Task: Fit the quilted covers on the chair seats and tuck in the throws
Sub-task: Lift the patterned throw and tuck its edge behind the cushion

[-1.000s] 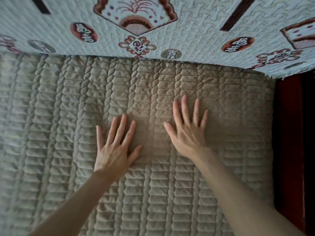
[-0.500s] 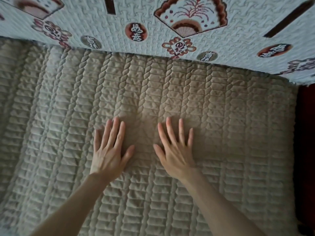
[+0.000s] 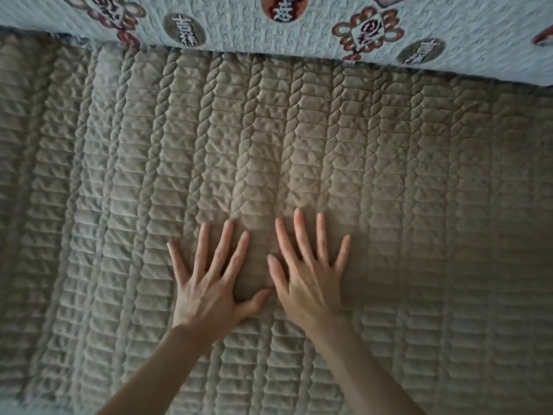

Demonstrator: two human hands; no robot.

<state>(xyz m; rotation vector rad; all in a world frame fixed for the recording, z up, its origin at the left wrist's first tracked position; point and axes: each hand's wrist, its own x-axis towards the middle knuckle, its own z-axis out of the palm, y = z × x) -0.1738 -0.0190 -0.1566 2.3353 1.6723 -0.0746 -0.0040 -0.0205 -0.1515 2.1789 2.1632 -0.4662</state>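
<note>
A beige quilted cover [image 3: 404, 181] with braided stitch lines lies spread over the seat and fills most of the view. My left hand [image 3: 209, 283] and my right hand [image 3: 308, 280] rest flat on it side by side near the middle, fingers straight and spread, thumbs almost touching. Along the top hangs a pale quilted throw [image 3: 233, 22] with red-brown medallions and knot motifs, its lower edge meeting the back of the seat cover.
The seat cover runs out of view to the left, right and toward me. The left side of the picture is blurred.
Both hands have slid back toward me and drawn closer together on the cover. The view has shifted right and down, so the dark red chair frame at the right is out of sight.
</note>
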